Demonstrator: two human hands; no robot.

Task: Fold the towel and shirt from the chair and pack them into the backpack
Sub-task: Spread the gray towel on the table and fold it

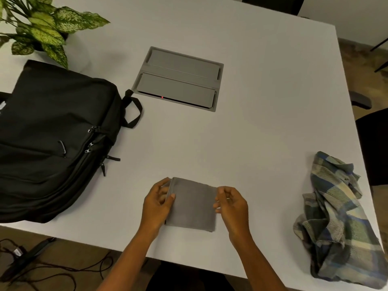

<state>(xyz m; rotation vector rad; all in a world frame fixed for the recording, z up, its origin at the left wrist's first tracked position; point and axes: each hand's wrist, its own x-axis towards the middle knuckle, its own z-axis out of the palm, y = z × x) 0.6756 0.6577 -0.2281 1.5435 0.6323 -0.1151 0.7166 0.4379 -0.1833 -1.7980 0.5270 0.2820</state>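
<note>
A grey towel (192, 203), folded into a small rectangle, lies on the white table (262, 114) near its front edge. My left hand (156, 203) grips the towel's left folded edge, thumb on top. My right hand (230, 201) pinches the towel's right edge. A black backpack (52, 135) lies flat on the table's left side, with its zippers seemingly shut. A plaid shirt (336, 219) in blue, green and cream sits crumpled at the table's right front corner, partly hanging over the edge.
A grey cable hatch (178, 78) with a small red light is set into the table's middle. A leafy plant (42, 28) stands at the back left. Dark chairs (371, 143) sit to the right. Cables (42, 267) lie on the floor at lower left.
</note>
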